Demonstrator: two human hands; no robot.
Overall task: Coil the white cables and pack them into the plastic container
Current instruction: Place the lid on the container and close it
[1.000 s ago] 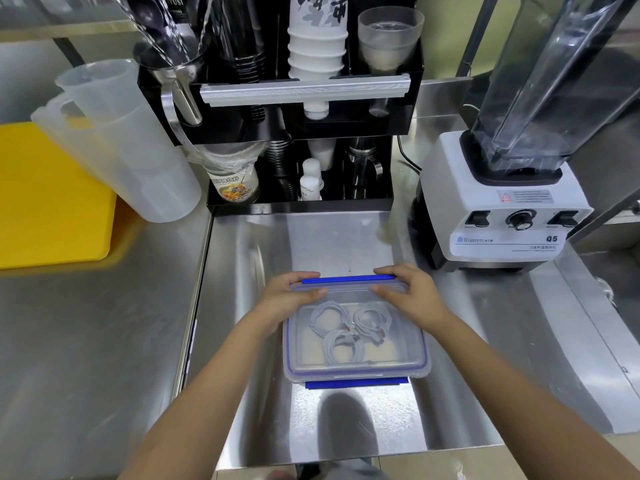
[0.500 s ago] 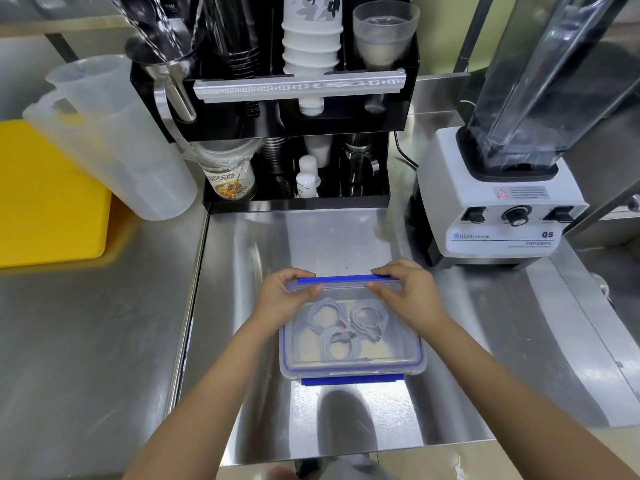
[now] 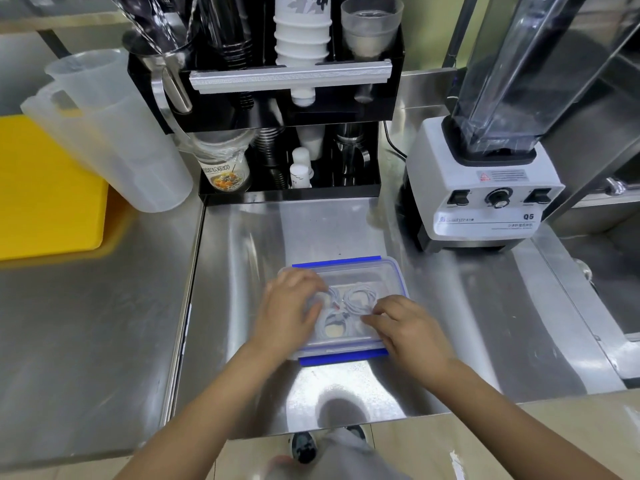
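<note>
Fingers of left hand (image 3: 289,308) and right hand (image 3: 403,323) lie loosely flat, pressing the clear lid (image 3: 363,278) — holding nothing. White cables (image 3: 360,297) sit coiled inside the plastic container (image 3: 398,275); judged nearly done — the blue latches (image 3: 343,359) probably remain.

Single head-worn wide-angle view, set above the near edge of the stainless steel counter (image 3: 104,341), facing forward and steeply down. Close range: both bare forearms entering from the bottom edge, left hand (image 3: 291,317) and right hand (image 3: 408,327) near frame centre over the clear rectangular plastic container with blue clips (image 3: 388,271). Far field: black tiered cup rack (image 3: 391,109) at top centre, white-based blender (image 3: 485,199) at upper right, translucent plastic jug (image 3: 114,140) and yellow board (image 3: 41,188) at left. Floor and shoe tips visible beneath the counter edge. Strong barrel distortion toward the frame edges. No second view; no shared coverage.
</note>
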